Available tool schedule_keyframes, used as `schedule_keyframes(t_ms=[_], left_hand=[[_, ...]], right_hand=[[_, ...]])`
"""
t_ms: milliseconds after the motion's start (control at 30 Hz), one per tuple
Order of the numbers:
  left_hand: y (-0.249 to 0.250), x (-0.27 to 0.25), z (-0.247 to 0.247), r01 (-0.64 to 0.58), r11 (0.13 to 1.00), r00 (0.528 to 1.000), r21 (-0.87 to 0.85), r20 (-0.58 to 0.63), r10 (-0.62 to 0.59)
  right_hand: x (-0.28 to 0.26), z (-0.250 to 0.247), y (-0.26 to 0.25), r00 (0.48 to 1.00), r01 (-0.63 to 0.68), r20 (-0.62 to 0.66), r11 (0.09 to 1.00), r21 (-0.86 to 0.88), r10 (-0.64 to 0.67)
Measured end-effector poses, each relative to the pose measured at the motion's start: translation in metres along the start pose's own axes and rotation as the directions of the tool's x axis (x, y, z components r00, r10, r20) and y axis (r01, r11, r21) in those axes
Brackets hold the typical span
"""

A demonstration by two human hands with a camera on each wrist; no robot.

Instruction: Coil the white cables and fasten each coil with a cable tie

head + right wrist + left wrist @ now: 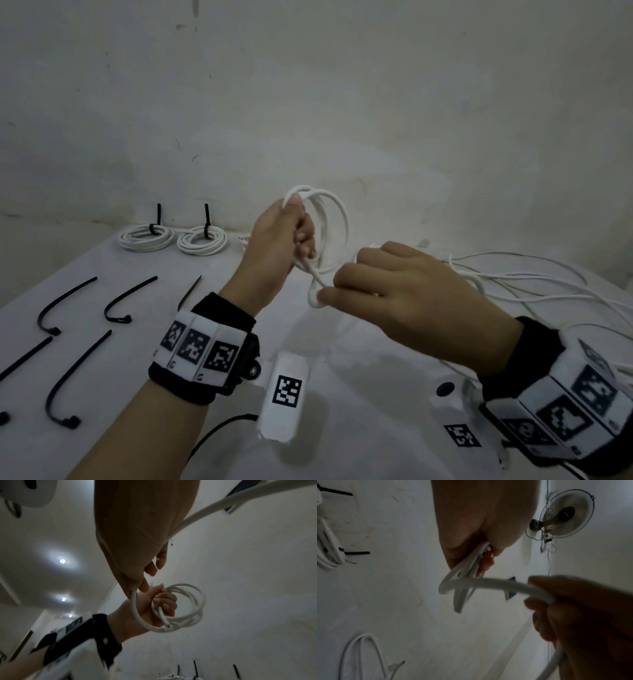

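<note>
Left grip: left hand point(274, 240) clenched round the gathered loops of the coil point(330, 226), held above the surface point(359, 394).
Right grip: right hand point(411, 294) pinches the white cable point(313, 277) just below the coil, feeding the next loop.
Cable look: smooth, round, fairly stiff; loops roughly even.
Done: two tied coils point(173, 238) at the far edge.
Left: loose cables point(548, 284) at right; five black cable ties point(68, 301) spare at left.
</note>
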State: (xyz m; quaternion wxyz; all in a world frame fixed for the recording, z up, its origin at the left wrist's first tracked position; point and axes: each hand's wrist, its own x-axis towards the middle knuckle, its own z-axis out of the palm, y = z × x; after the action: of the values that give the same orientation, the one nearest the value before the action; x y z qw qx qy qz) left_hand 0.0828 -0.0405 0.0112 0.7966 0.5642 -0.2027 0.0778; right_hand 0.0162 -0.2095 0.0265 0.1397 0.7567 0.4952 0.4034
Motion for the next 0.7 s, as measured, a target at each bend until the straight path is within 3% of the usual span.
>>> schedule_keyframes(t_ms=[167, 267, 533, 600, 700], left_hand=[[-0.003, -0.011, 0.009, 0.044, 0.995, 0.970, 0.094, 0.234, -0.065], [-0.001, -0.015, 0.014, 0.104, 0.993, 0.958, 0.055, 0.263, -0.114], [-0.001, -0.015, 0.012, 0.180, 0.983, 0.939, -0.048, 0.305, -0.157], [-0.001, -0.015, 0.014, 0.230, 0.967, 0.936, -0.107, 0.296, -0.190], [-0.001, -0.016, 0.016, 0.287, 0.940, 0.932, -0.183, 0.279, -0.230]], right_hand=[[0.014, -0.008, 0.022, 0.955, -0.251, -0.079, 0.924, 0.287, 0.284], [0.011, -0.002, 0.037, 0.902, -0.362, -0.051, 0.814, 0.453, 0.429], [0.012, 0.025, 0.036, 0.819, -0.411, -0.194, 0.788, 0.459, 0.540], [0.014, 0.028, 0.033, 0.812, -0.431, -0.158, 0.759, 0.487, 0.562], [0.016, 0.030, 0.031, 0.821, -0.492, -0.085, 0.774, 0.398, 0.565]])
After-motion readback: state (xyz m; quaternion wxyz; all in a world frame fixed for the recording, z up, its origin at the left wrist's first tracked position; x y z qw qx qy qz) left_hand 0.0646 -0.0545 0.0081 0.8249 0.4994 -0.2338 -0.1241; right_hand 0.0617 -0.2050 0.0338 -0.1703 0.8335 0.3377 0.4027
